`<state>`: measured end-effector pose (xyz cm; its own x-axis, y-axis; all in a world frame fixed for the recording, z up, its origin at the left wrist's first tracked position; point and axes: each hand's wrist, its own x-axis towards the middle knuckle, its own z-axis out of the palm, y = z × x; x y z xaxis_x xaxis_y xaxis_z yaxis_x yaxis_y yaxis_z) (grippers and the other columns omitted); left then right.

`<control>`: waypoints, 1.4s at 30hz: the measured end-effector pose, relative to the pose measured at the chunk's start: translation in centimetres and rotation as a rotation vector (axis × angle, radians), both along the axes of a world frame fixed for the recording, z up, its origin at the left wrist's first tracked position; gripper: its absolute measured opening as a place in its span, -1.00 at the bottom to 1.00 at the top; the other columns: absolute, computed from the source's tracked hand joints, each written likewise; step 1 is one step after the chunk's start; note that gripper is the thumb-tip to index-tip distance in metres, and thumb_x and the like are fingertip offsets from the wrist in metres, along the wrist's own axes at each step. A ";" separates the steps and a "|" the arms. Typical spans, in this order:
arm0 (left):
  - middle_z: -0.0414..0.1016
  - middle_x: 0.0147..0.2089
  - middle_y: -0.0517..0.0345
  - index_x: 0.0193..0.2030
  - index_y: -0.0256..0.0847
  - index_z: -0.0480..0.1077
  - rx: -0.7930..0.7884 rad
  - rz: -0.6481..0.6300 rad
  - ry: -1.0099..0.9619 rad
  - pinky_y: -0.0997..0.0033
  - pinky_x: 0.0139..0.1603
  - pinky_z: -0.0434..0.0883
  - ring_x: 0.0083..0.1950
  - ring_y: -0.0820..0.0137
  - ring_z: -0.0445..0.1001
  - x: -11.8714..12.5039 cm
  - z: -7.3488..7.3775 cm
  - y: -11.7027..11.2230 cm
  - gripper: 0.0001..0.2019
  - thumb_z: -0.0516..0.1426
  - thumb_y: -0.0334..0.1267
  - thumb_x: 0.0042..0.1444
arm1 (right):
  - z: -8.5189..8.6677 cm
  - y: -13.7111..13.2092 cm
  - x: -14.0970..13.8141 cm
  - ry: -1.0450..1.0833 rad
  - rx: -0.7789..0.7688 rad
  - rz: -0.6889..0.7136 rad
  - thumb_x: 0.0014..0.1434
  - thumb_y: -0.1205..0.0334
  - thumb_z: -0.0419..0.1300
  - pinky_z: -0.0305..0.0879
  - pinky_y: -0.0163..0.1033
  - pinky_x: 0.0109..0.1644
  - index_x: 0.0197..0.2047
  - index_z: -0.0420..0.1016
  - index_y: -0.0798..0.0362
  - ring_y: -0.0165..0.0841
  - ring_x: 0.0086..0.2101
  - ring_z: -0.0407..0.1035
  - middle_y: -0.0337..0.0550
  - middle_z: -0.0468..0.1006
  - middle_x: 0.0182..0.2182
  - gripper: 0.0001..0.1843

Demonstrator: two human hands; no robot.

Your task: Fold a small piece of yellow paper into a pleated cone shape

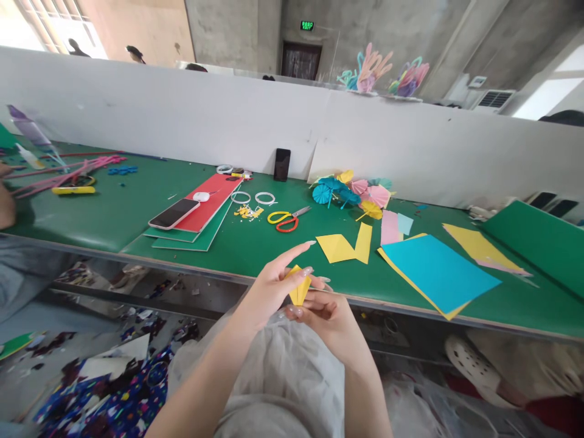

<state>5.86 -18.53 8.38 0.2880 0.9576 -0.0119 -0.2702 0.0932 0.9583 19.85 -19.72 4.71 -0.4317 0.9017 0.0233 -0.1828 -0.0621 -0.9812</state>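
A small piece of folded yellow paper point(299, 291) is held between my two hands, just off the table's front edge and above my lap. My left hand point(277, 277) pinches its upper left side with the thumb, while the index finger stretches out over the table. From the right, my right hand point(326, 310) grips its lower part with thumb and curled fingers. On the table beyond lie a yellow paper square point(336, 248) and a yellow strip point(364, 243). Scissors point(287, 220) with yellow and red handles rest open-bladed behind them.
Blue sheets point(440, 274) lie right, near small paper umbrellas point(335, 191). Left are a phone point(174, 214) on red and green boards point(214, 204), white rings point(264, 198) and yellow scraps point(249, 212). A dark phone point(281, 165) leans against the white partition point(228, 121). Another person's arm point(6, 198) shows far left.
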 end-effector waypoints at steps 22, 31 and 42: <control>0.62 -0.28 0.05 0.25 -0.17 0.20 0.060 0.067 -0.044 0.19 0.01 0.35 -0.02 0.15 0.52 -0.1 0.0 0.7 -0.52 0.09 -0.20 0.19 | -0.7 -0.5 0.2 -0.022 -0.073 -0.071 -0.14 0.26 0.43 0.41 -0.26 -0.17 -0.30 0.59 0.05 -0.30 -0.30 0.53 -0.12 0.66 -0.36 -0.73; 0.61 -0.33 0.06 0.21 -0.23 0.25 0.036 0.079 -0.072 0.25 -0.01 0.36 -0.07 0.17 0.54 0.2 0.3 0.4 -0.51 0.14 -0.21 0.14 | -0.4 -0.6 -0.5 -0.114 -0.002 -0.223 -0.03 0.10 0.36 0.36 -0.30 -0.37 -0.46 0.51 0.12 -0.36 -0.49 0.44 -0.13 0.57 -0.53 -0.76; 0.61 -0.34 0.05 0.25 -0.22 0.20 0.006 0.064 -0.068 0.31 -0.08 0.39 -0.11 0.19 0.56 0.0 0.1 0.3 -0.46 0.15 -0.22 0.13 | -0.5 -0.6 0.0 -0.118 0.175 -0.149 0.07 0.18 0.28 0.37 -0.24 -0.31 -0.50 0.50 0.09 -0.30 -0.44 0.47 -0.13 0.58 -0.51 -0.81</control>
